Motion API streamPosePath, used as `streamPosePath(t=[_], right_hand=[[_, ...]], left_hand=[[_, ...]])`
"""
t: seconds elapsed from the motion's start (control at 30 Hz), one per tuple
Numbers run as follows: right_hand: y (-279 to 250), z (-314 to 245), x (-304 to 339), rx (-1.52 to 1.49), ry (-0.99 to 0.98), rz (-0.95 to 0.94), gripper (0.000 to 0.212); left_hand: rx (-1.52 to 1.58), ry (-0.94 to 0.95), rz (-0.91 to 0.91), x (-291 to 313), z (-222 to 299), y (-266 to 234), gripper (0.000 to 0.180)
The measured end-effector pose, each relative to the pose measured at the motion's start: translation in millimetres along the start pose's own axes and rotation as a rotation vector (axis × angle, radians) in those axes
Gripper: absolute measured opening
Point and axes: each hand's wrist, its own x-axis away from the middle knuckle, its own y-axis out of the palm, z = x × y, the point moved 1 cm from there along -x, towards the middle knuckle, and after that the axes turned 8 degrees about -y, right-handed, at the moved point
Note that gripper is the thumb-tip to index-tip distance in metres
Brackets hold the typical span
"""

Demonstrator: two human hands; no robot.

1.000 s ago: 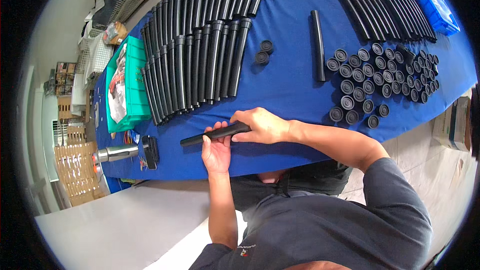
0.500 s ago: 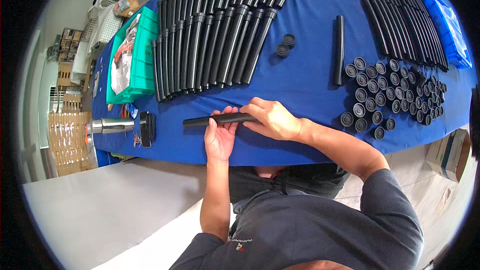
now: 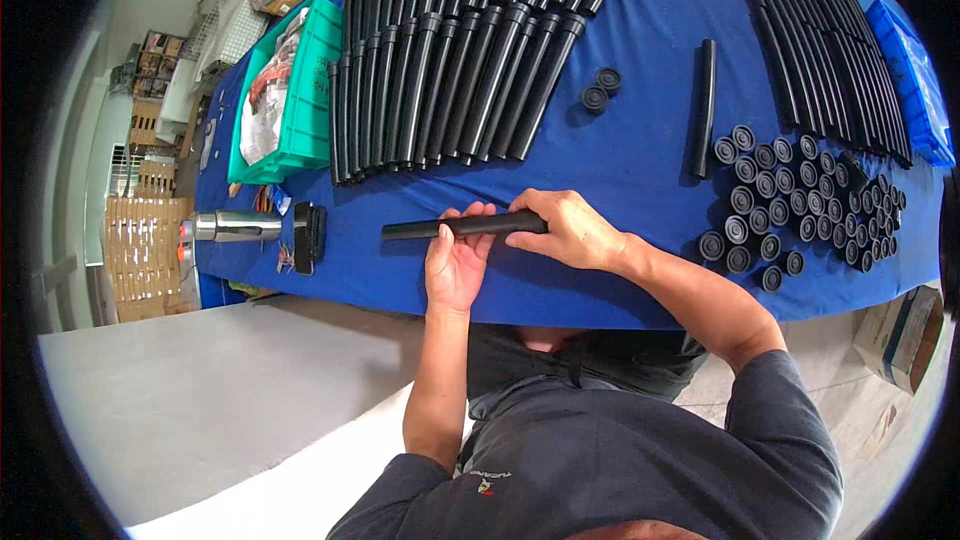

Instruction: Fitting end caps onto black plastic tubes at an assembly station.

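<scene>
A black tube [image 3: 415,230] lies level over the near part of the table, held in both hands. My left hand [image 3: 458,265] cradles it from below, palm up, with the thumb against its near side and fingertips behind it. My right hand [image 3: 575,228] grips the tube's right end between thumb and fingers; whether a cap sits on that end is hidden. Beyond my hands lie a few loose round black caps [image 3: 595,99]. Another black tube [image 3: 705,110] rests alone to the right, beside a spread of many black caps [image 3: 739,200].
Two rows of thick-ended black tubes [image 3: 497,80] fill the far left of the blue cloth [image 3: 640,60]. More tubes [image 3: 825,60] lie at far right by a blue tray [image 3: 910,90]. At left are a green crate [image 3: 310,110], a steel flask [image 3: 245,227] and a black phone-like object [image 3: 310,238].
The whole view has shifted, so the table's things sit farther right. My right fingers have moved a little on the tube, and more of its right part shows. Both hands still hold it.
</scene>
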Motion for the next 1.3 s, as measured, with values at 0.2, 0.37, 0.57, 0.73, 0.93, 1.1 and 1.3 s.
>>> streamPosePath(t=[0.2, 0.37, 0.57, 0.73, 0.93, 1.1, 1.3], right_hand=[[1, -2, 1, -0.069, 0.036, -0.016, 0.033], [8, 4, 3, -0.039, -0.036, 0.058, 0.032], [4, -4, 0, -0.069, 0.033, 0.036, 0.033], [4, 6, 2, 0.046, -0.146, 0.037, 0.034], [2, -5, 2, 0.012, -0.090, 0.020, 0.035], [-1, -5, -1, -0.132, 0.197, -0.103, 0.036], [1, -2, -1, -0.026, -0.073, 0.033, 0.032]], left_hand=[[-0.011, 0.024, -0.039, 0, 0, 0, 0.030], [-0.008, 0.024, -0.018, 1, 0, 3, 0.024], [-0.019, 0.040, -0.014, 2, -1, 2, 0.024], [-0.006, 0.022, 0.001, 1, -3, 3, 0.025], [-0.027, 0.035, 0.001, 2, -1, 0, 0.024], [0.008, 0.016, -0.027, 0, 0, 4, 0.023], [0.011, 0.003, -0.039, 0, 1, 1, 0.023]])
